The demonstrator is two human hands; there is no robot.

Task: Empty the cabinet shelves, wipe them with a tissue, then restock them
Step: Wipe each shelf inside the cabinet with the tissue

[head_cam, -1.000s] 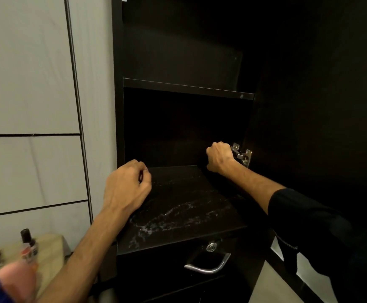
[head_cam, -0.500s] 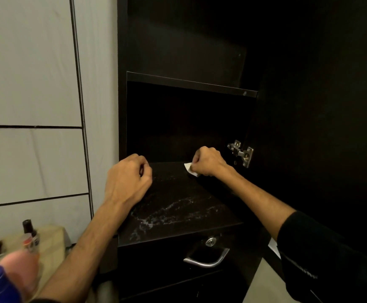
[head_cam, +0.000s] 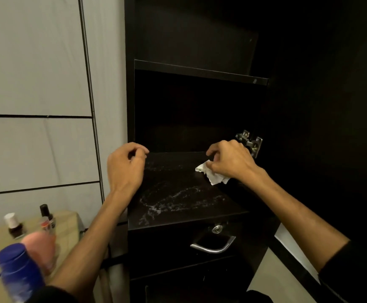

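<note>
Tissue (head_cam: 212, 175) pinched under right hand (head_cam: 230, 162) on shelf (head_cam: 178, 200); left hand (head_cam: 125, 169) loosely curled, empty

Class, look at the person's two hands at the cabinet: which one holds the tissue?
The right hand pinches the white tissue on the shelf; the left hand holds nothing.

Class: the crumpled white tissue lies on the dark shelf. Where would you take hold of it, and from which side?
Pinch the tissue at its raised, bunched top from above, as the right hand does; its edges lie flat against the shelf, leaving nothing to grip.
</note>
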